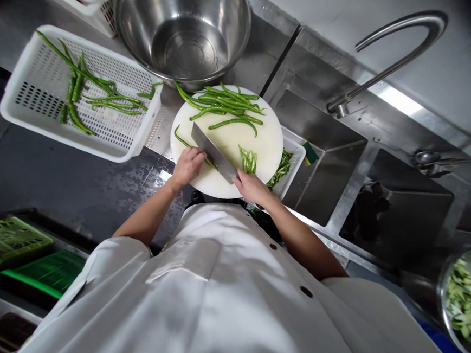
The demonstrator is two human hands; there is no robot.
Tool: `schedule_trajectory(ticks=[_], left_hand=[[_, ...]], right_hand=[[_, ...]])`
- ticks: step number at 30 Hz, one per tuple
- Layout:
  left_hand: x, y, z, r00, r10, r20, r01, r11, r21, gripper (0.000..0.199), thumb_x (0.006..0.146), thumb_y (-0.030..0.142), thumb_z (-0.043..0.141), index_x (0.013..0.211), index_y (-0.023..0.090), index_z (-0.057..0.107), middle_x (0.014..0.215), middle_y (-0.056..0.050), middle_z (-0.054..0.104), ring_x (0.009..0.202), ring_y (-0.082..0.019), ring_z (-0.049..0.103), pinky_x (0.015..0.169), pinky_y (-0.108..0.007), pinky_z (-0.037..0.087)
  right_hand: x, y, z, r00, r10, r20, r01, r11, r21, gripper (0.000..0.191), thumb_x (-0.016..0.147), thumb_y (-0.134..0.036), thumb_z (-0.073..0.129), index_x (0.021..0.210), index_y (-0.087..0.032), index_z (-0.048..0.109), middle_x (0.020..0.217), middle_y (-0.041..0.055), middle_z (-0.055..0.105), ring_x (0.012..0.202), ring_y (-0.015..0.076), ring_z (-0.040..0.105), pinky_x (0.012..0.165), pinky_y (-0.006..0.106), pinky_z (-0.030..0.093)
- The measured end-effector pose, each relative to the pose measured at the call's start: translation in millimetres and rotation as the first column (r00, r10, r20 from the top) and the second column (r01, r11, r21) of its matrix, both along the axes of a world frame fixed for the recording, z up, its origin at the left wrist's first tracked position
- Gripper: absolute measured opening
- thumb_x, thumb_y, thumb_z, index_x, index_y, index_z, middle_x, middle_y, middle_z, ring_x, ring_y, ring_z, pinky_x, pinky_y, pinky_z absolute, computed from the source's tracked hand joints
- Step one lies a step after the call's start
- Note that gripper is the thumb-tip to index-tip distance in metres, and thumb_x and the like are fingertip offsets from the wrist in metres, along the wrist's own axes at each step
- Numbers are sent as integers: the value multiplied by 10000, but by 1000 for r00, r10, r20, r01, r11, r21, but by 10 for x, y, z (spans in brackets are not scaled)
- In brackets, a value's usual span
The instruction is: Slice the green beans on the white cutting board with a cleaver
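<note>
A round white cutting board (262, 128) holds a pile of long green peppers (225, 102) along its far side. My left hand (189, 165) has its fingers closed on a single green pepper (181, 139) near the board's left edge. My right hand (251, 186) grips a cleaver (213, 152) by its handle, the blade slanting up and left beside the held pepper. Sliced pepper pieces (248, 160) lie on the board right of the blade.
A white basket (22, 109) with several peppers stands at the left. Behind the board is a large steel bowl (188, 44). A white tray (297, 163) of cut greens sits partly under the board, near sinks (321, 186) and a faucet (394, 69).
</note>
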State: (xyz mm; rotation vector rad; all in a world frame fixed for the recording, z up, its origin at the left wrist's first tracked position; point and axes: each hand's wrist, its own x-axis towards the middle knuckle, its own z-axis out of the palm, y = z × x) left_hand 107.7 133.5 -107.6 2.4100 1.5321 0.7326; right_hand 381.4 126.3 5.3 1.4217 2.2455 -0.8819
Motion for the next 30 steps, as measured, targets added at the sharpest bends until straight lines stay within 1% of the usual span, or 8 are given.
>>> schedule_trajectory(ticks=[2, 4, 9, 12, 19, 25, 27, 30], left_hand=[[-144, 80, 12, 996, 86, -25, -85, 996, 13, 301, 1090, 300, 417, 1063, 219, 706, 1148, -122, 678, 1057, -274, 562, 928, -443, 492], [-241, 131, 4, 993, 104, -58, -103, 995, 6, 292, 1080, 292, 434, 1024, 222, 712, 1120, -122, 678, 1051, -283, 551, 921, -451, 485], [-209, 98, -39, 994, 9, -112, -10, 1000, -3, 313, 1085, 271, 413, 1027, 232, 718, 1058, -107, 688, 976, -269, 544, 889, -440, 486], [-132, 50, -51, 995, -58, -83, 56, 998, -31, 338, 1094, 262, 385, 1053, 231, 719, 1076, -107, 690, 975, -261, 546, 905, -432, 500], [-143, 42, -101, 994, -76, -76, 76, 997, -9, 333, 1093, 234, 384, 1100, 224, 717, 1063, -97, 695, 954, -244, 565, 908, -406, 521], [-119, 35, -157, 999, -41, -10, 41, 999, 1, 364, 1087, 193, 344, 1072, 214, 708, 1039, -106, 702, 961, -246, 573, 894, -398, 533], [-108, 23, -154, 999, -47, -2, 47, 999, -1, 378, 1097, 214, 330, 1065, 217, 706, 1021, -103, 699, 943, -244, 570, 879, -395, 532], [-168, 49, -103, 995, -98, -19, 97, 995, -22, 389, 1102, 231, 320, 1063, 219, 708, 989, -97, 690, 925, -242, 568, 877, -393, 525]], right_hand=[[63, -29, 28, 1000, -7, -2, 7, 1000, -4, 387, 1132, -344, 352, 1385, -148, 570, 1176, 170, 764, 1093, 327, 708, 854, 338, 463], [148, -89, 121, 999, -22, 25, 22, 1000, -9, 405, 1134, -354, 352, 1421, -150, 552, 1185, 175, 762, 1100, 325, 707, 857, 333, 458], [276, -269, 475, 987, -32, 155, 40, 998, -51, 437, 1139, -405, 376, 1476, -160, 508, 1099, 184, 767, 1047, 327, 732, 824, 326, 449], [229, -305, 568, 986, -5, 164, 17, 997, -71, 399, 1136, -393, 392, 1437, -170, 528, 1054, 174, 769, 1000, 331, 742, 794, 329, 445], [-139, -160, 297, 999, -41, 35, 42, 997, -57, 359, 1133, -333, 344, 1359, -151, 556, 1109, 171, 766, 1046, 323, 724, 802, 337, 460], [-53, -173, 386, 998, -57, 31, 60, 994, -90, 340, 1116, -384, 385, 1296, -169, 577, 1028, 168, 763, 970, 333, 735, 738, 336, 458], [-156, -149, 293, 996, -87, -15, 85, 993, -84, 316, 1111, -355, 390, 1284, -170, 579, 1057, 169, 766, 988, 328, 732, 763, 340, 474], [-348, -81, 69, 987, -144, -76, 141, 989, -43, 295, 1102, -309, 395, 1293, -164, 567, 1080, 169, 766, 1010, 323, 727, 815, 355, 494]])
